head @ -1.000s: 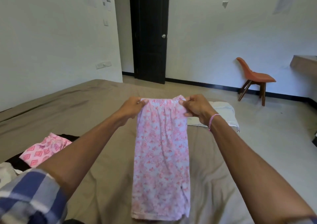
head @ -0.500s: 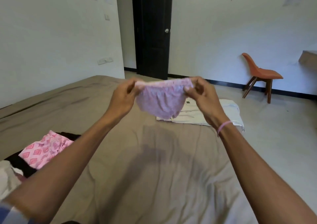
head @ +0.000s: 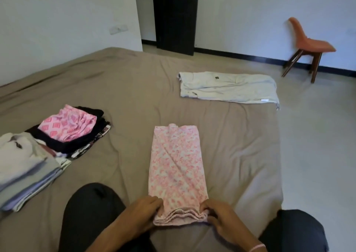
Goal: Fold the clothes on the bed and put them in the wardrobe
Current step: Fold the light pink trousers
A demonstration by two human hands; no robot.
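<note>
Both hands pinch the gathered waistband of the pink floral garment (head: 176, 167), the left hand (head: 143, 211) at one corner and the right hand (head: 221, 219) at the other, with fingertips partly buried in the fabric. The garment lies flat and lengthwise on the bed (head: 134, 89), between the person's knees. The frame's lower edge cuts off both forearms. A blurred stack of folded clothes (head: 57, 140) sits to the left. Pale trousers (head: 227, 87) lie near the bed's far right edge, with an orange chair (head: 308, 43) beyond.
</note>
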